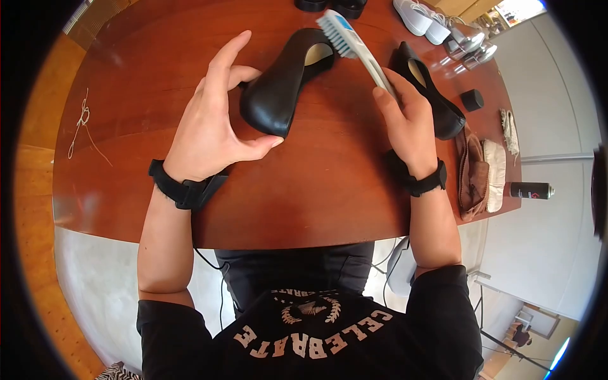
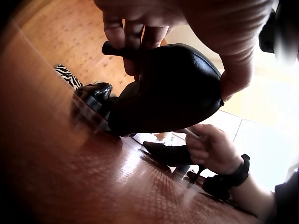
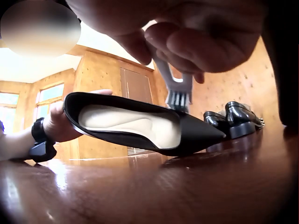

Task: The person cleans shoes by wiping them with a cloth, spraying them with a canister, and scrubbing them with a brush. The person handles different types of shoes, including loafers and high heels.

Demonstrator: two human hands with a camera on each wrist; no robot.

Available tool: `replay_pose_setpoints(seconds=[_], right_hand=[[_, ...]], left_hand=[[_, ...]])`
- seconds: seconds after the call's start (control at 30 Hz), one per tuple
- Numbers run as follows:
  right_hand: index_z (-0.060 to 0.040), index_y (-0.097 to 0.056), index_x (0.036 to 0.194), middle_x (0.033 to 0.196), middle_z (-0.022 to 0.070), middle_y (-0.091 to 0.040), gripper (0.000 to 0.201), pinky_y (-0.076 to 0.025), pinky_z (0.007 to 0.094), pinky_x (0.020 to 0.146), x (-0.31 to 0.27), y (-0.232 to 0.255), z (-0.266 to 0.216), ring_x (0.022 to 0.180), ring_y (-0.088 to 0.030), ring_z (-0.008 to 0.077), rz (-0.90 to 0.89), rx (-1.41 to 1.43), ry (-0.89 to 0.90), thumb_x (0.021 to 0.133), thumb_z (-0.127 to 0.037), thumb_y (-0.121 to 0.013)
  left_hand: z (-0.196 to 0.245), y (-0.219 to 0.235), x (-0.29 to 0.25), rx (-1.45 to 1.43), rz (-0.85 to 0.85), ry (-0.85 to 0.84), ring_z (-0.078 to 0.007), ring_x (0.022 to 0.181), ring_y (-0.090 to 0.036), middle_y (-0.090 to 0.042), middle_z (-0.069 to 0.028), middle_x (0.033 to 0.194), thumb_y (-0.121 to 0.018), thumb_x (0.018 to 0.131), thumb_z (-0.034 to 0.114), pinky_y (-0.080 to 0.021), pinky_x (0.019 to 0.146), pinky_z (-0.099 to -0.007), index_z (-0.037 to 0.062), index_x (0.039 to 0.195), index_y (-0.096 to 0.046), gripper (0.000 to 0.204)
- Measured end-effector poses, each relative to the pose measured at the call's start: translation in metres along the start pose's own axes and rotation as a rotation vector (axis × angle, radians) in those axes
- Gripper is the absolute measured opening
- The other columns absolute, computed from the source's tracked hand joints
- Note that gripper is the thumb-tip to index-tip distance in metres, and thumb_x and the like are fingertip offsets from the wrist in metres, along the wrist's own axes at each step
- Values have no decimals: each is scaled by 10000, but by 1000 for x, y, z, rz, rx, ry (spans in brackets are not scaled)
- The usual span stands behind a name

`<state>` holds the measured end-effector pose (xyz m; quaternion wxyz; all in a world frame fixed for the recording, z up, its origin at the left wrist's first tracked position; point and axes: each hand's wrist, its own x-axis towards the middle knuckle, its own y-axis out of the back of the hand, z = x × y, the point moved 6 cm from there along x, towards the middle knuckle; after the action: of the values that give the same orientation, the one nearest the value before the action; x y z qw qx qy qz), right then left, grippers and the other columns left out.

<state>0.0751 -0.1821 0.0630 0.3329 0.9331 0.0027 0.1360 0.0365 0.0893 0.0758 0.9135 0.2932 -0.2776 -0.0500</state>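
My left hand holds a black pointed high-heeled shoe at its heel end. The thumb presses the back rim, and in the left wrist view the other fingers lie by the thin heel. Tilted on its side, the shoe shows a beige insole in the right wrist view, its toe close over the table. My right hand grips a white-handled shoe brush. The brush's bristles are right at the shoe's upper near the toe. A matching black shoe lies just beyond my right hand.
On the brown table a thin knotted string lies at left. White sneakers, shiny silver shoes and a small black block stand at right. Nearby are a brown cloth and a spray can. Black shoes stand behind.
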Motion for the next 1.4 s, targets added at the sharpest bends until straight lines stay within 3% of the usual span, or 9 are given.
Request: replay_pose_setpoints(seconds=[0.2,0.3,0.43,0.6,0.7,0.93,1.03,1.17,1.4], right_hand=[[9,-650,1252,819,130,-682,394,-508,327,719,0,-1,2,747,-645,183,-35,62,-76,933,-223,-666],[25,-639,1273,968,147,-715,406,-518,312,797,-6,-4,-24,847,-662,190,-80,240,308,922,-177,-657],[54,-616,1298,1103,168,-707,430,-516,318,858,-11,-3,-33,930,-665,217,-173,244,411,911,-132,-641],[-1,-658,1226,713,138,-622,397,-496,356,686,0,-3,3,689,-638,256,12,-65,-11,951,-285,-635],[-7,-654,1255,772,130,-665,397,-500,335,697,3,-2,12,722,-651,225,-35,5,-104,941,-249,-643],[67,-653,1255,1065,175,-736,486,-537,292,800,-15,-1,-37,865,-700,204,-220,373,524,790,-73,-638],[62,-657,1254,1079,181,-737,487,-539,295,807,-14,2,-38,873,-707,211,-196,294,564,786,-71,-638],[6,-666,1250,888,152,-724,406,-522,320,713,-4,-1,-9,759,-689,222,-36,114,16,887,-175,-649],[-20,-649,1281,837,149,-710,408,-516,354,714,0,-2,-6,740,-680,206,-56,81,39,932,-231,-654]], left_hand=[[-1,1,0,10,2,8,-304,1097,-646,-689,-120,1095,-904,595,139,-401,1097,-435,77,1570,-256,1172],[-1,1,0,10,1,-2,-293,1098,-637,-684,-113,1113,-890,590,136,-415,1069,-426,78,1575,-250,1176],[-3,0,-1,9,-8,1,-265,1108,-618,-674,-104,1152,-858,584,132,-433,1020,-403,79,1585,-242,1176],[1,0,0,-2,-1,-3,-310,1097,-644,-686,-126,1088,-905,594,123,-430,1076,-432,80,1575,-249,1182],[2,0,1,-14,-4,3,-310,1101,-644,-684,-126,1090,-905,594,120,-434,1079,-428,80,1576,-247,1183],[3,0,1,-38,22,1,-318,1121,-642,-682,-134,1114,-905,591,114,-438,1083,-426,79,1581,-236,1196],[3,1,1,-18,15,-5,-319,1116,-645,-681,-140,1119,-906,587,111,-440,1079,-423,76,1587,-220,1214],[3,0,0,13,-10,-12,-315,1103,-649,-682,-137,1112,-903,588,106,-442,1076,-419,73,1588,-214,1215],[3,1,1,6,-10,-15,-308,1092,-648,-680,-131,1109,-901,591,104,-447,1069,-415,67,1588,-212,1212]])
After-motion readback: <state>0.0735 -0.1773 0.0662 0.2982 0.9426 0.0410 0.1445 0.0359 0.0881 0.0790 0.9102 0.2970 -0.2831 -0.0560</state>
